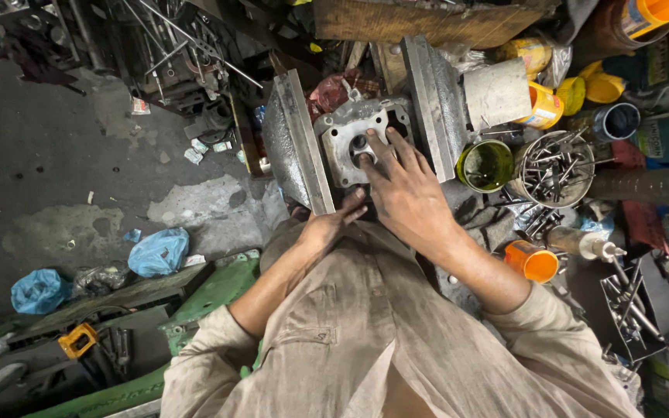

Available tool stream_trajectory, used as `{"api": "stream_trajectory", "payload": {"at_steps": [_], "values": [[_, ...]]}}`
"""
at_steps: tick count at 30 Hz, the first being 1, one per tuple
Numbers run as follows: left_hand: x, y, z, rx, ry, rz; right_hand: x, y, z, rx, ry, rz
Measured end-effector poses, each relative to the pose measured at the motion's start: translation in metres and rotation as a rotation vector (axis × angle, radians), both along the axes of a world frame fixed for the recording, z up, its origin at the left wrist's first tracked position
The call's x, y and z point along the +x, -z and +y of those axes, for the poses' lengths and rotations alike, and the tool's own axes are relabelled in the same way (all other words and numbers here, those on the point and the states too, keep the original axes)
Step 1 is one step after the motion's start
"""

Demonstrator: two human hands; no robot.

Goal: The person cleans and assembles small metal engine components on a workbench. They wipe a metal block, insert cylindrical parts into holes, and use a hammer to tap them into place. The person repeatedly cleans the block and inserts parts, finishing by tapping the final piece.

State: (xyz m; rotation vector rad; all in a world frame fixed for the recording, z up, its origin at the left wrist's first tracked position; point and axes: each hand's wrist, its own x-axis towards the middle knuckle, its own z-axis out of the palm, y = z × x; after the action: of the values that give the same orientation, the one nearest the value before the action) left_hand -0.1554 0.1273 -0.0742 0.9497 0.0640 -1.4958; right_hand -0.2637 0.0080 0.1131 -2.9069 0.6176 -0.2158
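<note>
Here I stand over the big vise (365, 131), its two heavy grey jaws set apart, with the grey cast metal block (356, 139) sitting between them near the middle of the clutter. I judge that I am at the seating step: the block is in the vise and I am working at its face, not yet finished with it. My right hand (400, 190) lies flat and spread on the block, fingertips (372, 138) pressing at the round bore in its centre, holding nothing. My left hand (333, 224) is just below, at the block's near edge, fingers loosely curled; whether it grips anything I cannot tell. Next I think I need a steady press to keep the block square, and a free hand for the vise. To my right stand a tin of nails (555, 166), a green-lined can (485, 164) and a small orange cup (536, 263).
</note>
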Motion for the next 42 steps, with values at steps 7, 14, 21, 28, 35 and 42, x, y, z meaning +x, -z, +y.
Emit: {"api": "stream_trajectory", "payload": {"at_steps": [7, 14, 21, 28, 35, 42], "values": [[-0.005, 0.017, -0.006, 0.076, 0.039, -0.038, 0.005, -0.005, -0.009, -0.188, -0.012, 0.066], [-0.001, 0.002, -0.004, 0.087, 0.07, -0.18, 0.008, -0.01, -0.014, 0.068, -0.026, 0.018], [0.009, -0.017, -0.009, 0.014, 0.049, -0.122, 0.014, -0.009, -0.011, 0.007, 0.032, -0.009], [0.015, -0.016, -0.001, 0.134, 0.201, -0.302, 0.022, -0.007, -0.008, 0.185, 0.005, -0.052], [0.022, -0.02, -0.002, 0.058, 0.122, -0.169, 0.031, -0.008, -0.006, -0.032, 0.004, 0.075], [0.027, -0.043, -0.003, 0.016, 0.118, -0.352, 0.034, -0.011, -0.012, 0.154, 0.027, 0.027]]}}
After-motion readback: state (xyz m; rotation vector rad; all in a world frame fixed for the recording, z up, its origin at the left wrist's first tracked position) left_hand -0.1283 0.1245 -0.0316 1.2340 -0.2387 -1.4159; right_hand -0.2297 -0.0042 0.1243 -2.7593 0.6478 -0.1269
